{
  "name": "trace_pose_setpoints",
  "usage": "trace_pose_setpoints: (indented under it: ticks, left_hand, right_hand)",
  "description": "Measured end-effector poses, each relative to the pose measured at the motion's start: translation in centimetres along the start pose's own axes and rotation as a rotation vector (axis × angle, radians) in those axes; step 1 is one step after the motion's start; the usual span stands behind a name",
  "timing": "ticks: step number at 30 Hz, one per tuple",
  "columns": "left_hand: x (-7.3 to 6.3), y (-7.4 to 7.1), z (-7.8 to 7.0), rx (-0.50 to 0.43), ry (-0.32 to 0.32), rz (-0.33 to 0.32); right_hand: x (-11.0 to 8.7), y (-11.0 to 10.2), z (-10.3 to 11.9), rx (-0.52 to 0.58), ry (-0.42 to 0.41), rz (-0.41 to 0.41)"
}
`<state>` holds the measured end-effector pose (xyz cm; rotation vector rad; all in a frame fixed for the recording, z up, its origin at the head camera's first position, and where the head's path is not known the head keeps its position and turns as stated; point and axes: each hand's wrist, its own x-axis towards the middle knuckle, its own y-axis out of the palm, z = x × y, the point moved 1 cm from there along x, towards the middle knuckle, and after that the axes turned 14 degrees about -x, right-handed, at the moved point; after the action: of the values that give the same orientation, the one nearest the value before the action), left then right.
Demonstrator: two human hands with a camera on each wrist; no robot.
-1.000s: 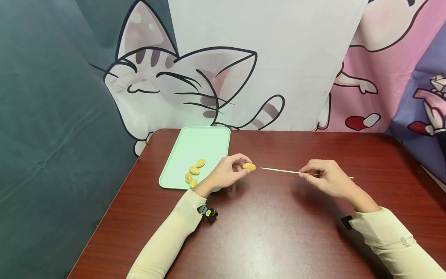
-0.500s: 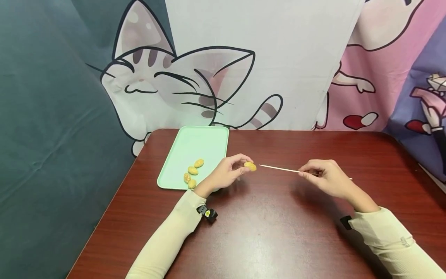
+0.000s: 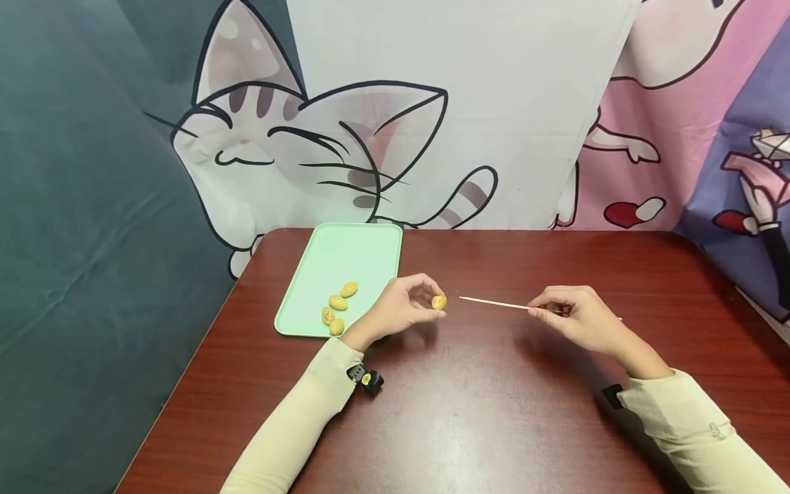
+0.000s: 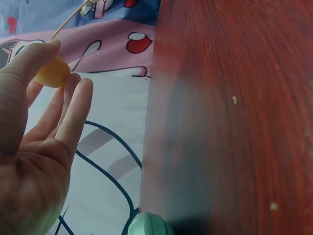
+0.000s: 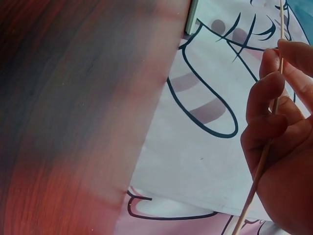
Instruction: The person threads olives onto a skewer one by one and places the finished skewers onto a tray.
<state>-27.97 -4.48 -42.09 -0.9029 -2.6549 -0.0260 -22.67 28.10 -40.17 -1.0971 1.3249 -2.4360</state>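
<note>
Watching from afar, I see the left hand (image 3: 401, 303) pinching a yellow piece (image 3: 439, 302) above the surface (image 3: 481, 405), while the right hand (image 3: 577, 317) grips a thin stick (image 3: 494, 302) whose tip points toward the piece, near but not touching. For piercing, I would judge it best to aim the tip at the piece's centre, clear the left hand's grip from the stick's path, and push slowly with a slight twist; four similar pieces (image 3: 349, 289) lie on the green tray (image 3: 361, 240)

The table (image 3: 494, 405) looks like glossy wood, the tray (image 3: 354, 250) smooth plastic, the stick (image 3: 494, 302) plain wood.
</note>
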Motion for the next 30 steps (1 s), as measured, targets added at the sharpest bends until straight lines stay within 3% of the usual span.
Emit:
trace_pose_setpoints:
  ticks: [4, 7, 13, 17, 21, 30]
  left_hand:
    - [0.0, 0.1, 0.1, 0.015, 0.014, -0.012]
    - [0.1, 0.0, 0.2, 0.087, 0.042, -0.01]
    - [-0.1, 0.1, 0.2, 0.426, 0.133, -0.018]
    - [-0.3, 0.2, 0.2, 0.597, 0.135, -0.05]
    - [-0.4, 0.3, 0.0, 0.653, 0.128, -0.062]
    - [-0.4, 0.7, 0.1, 0.673, 0.141, -0.061]
  right_hand:
    - [-0.2, 0.0, 0.2, 0.0, 0.003, -0.003]
    - [-0.4, 0.2, 0.5, -0.001, 0.011, -0.015]
    - [-0.5, 0.9, 1.2, -0.001, -0.025, -0.033]
    - [-0.5, 1.1, 1.4, -0.015, -0.045, -0.03]
    - [-0.5, 1.1, 1.7, -0.016, -0.041, -0.019]
    - [-0.5, 1.0, 1.9, -0.043, -0.012, 0.001]
